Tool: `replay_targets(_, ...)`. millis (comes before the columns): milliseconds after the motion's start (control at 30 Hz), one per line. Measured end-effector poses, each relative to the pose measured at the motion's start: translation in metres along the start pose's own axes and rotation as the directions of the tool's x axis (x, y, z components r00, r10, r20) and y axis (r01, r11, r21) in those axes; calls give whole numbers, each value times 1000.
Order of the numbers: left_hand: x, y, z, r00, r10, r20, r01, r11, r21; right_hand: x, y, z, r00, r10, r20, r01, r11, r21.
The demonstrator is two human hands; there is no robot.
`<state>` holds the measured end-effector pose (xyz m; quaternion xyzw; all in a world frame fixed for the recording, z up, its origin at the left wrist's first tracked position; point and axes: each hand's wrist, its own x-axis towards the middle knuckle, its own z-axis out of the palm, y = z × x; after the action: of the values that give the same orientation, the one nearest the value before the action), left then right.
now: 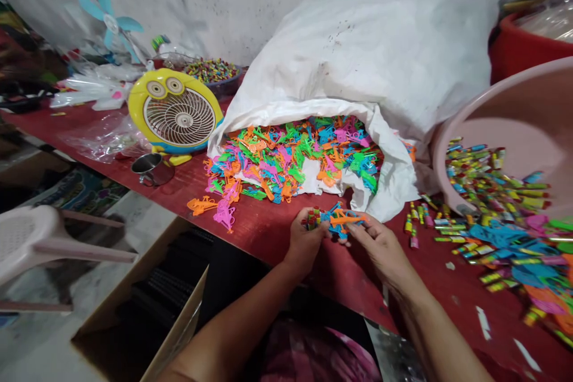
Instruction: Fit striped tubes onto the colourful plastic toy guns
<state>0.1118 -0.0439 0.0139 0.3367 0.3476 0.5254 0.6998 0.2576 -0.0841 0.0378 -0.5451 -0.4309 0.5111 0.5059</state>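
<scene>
Clasps in the left hand, at the center of the clock, a bundle of tubes with red ends, fingers curled closed around it. Pinches in the right hand, just toward 3 o'clock, an orange piece of plastic, thumb and fingers together on its end. Holds blue pieces between the two hands, against the orange one; cannot tell by which hand gripped.

Shows at 12 o'clock a white sack, lying open-mouthed on a red table, with a multicolored heap of plastic at its mouth. Includes a pink piece at 9 o'clock, just beside the heap. Takes in a yellow fan at 10 o'clock, with a metal cup near its base. Reveals a pink basin at 2 o'clock, with loose tubes inside, and a blurred mixed pile at 3 o'clock.
</scene>
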Motion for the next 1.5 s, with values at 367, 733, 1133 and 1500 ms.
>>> replay_targets(367,-5,4,5,898,-300,323,320,947,-8,-24,-18,-33,938,-275,213,339,858,-385)
replay_targets(733,-10,-15,19,968,-139,208,142,990,3,-42,-5,-38,954,-186,-235,113,949,-294)
replay_targets(1133,-13,-15,16,933,-143,330,144,989,22,-38,7,-33,920,-250,-301,161,944,-289)
replay_targets(1500,-13,-10,12,889,-179,421,179,983,41,-39,8,-28,901,-360,-243,220,861,-459)
